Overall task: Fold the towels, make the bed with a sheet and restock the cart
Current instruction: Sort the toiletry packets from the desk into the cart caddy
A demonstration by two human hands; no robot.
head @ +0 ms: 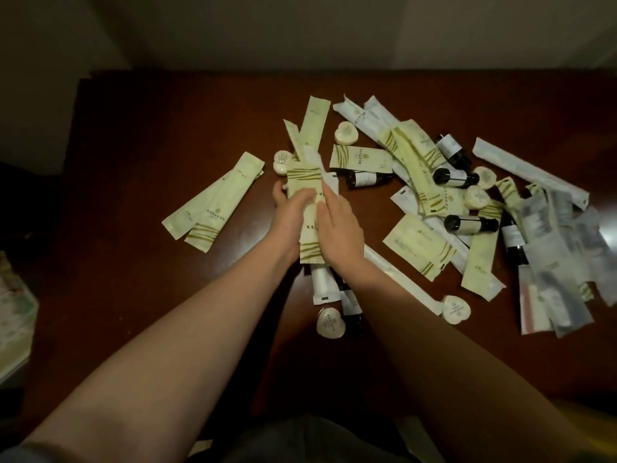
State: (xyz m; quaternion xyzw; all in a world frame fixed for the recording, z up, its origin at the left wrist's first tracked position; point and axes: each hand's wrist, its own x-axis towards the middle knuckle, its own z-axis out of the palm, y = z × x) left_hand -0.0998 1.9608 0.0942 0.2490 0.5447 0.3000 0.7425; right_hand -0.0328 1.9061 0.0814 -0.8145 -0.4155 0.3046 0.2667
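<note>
Hotel toiletries lie scattered on a dark wooden table (140, 135). My left hand (290, 208) and my right hand (337, 225) hold a bunch of long pale green packets (309, 177) between them at the table's middle, fingers curled round the stack. Two more green packets (213, 202) lie side by side to the left. To the right sits a loose pile: green packets (417, 162), white sleeves (527, 170), small dark bottles (455, 177), heart-shaped soaps (346, 133) and clear plastic bags (561, 262).
A white tube (324, 285), a dark bottle (352, 310) and two soaps (330, 323) lie under my forearms near the front. A stack of pale cloth or paper (13, 312) shows at the left edge. A pale wall rises behind the table.
</note>
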